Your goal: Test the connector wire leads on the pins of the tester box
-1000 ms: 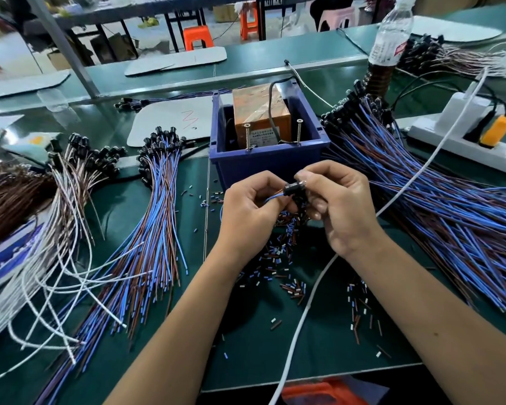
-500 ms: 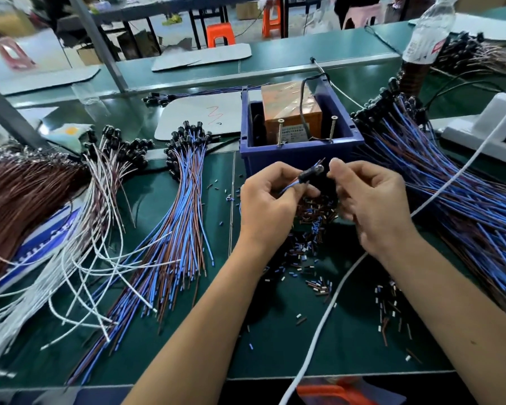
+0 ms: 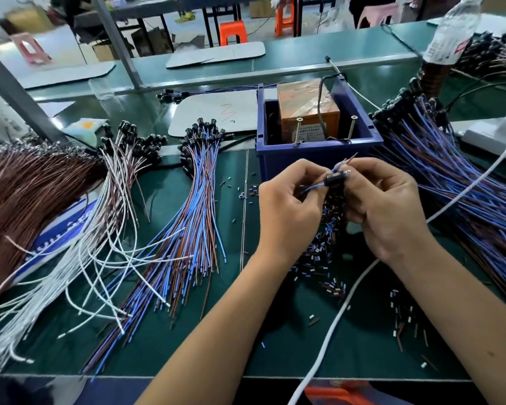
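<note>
A small black connector (image 3: 335,180) with blue and brown wire leads (image 3: 346,162) is held between both hands, just in front of the tester box. My left hand (image 3: 287,209) pinches the looped wires on its left side. My right hand (image 3: 387,206) grips the connector's right end with curled fingers. The bare lead tips point up toward the box. The tester is a blue bin (image 3: 313,154) with an orange taped unit (image 3: 307,109) inside and two upright screw pins, one on the left (image 3: 298,131) and one on the right (image 3: 351,127), at its front rim.
Bundles of blue-brown connector wires lie on the left (image 3: 193,229) and on the right (image 3: 462,194). White wires (image 3: 79,258) and brown wires (image 3: 24,188) lie far left. Cut insulation bits (image 3: 324,249) litter the green mat. A white cable (image 3: 342,314) crosses under my right forearm. A bottle (image 3: 450,33) stands back right.
The connector has been turned in my hands, so its lead tips now stick up toward the box. The view has shifted left and the box sits further right.
</note>
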A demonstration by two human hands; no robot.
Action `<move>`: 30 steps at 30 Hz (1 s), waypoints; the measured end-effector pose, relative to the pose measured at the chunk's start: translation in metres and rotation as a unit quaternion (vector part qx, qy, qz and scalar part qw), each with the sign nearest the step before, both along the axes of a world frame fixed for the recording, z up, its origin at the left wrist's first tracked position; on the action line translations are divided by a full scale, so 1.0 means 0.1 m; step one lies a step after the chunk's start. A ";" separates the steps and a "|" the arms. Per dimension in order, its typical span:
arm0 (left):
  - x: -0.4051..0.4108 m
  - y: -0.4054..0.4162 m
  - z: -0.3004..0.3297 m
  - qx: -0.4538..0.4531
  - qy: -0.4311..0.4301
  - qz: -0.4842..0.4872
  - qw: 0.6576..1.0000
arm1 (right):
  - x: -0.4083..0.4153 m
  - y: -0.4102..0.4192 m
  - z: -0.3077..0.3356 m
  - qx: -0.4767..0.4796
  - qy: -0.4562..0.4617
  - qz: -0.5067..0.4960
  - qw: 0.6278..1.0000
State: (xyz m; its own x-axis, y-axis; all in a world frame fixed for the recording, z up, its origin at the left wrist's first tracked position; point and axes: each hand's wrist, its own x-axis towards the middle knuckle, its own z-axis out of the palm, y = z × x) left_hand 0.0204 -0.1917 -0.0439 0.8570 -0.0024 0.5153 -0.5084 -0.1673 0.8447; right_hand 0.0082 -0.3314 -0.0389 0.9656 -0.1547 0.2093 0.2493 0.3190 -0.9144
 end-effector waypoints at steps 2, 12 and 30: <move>0.00 0.00 0.02 0.011 -0.066 0.056 0.996 | 0.03 -0.05 0.00 0.009 -0.012 0.008 1.000; 0.06 0.08 0.10 -0.141 -0.047 0.195 0.970 | 0.12 -0.14 -0.03 -0.196 -0.119 -0.276 0.933; 0.17 0.05 0.08 -0.102 -0.027 0.174 0.979 | 0.15 -0.02 0.04 -0.309 -0.149 -0.348 0.873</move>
State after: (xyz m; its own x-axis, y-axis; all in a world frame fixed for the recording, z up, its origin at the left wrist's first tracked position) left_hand 0.0376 -0.1866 -0.0361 0.7592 0.3929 0.5189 -0.4948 -0.1695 0.8523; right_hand 0.0230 -0.3335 -0.0353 0.5716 -0.4501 0.6860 0.4427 -0.5348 -0.7197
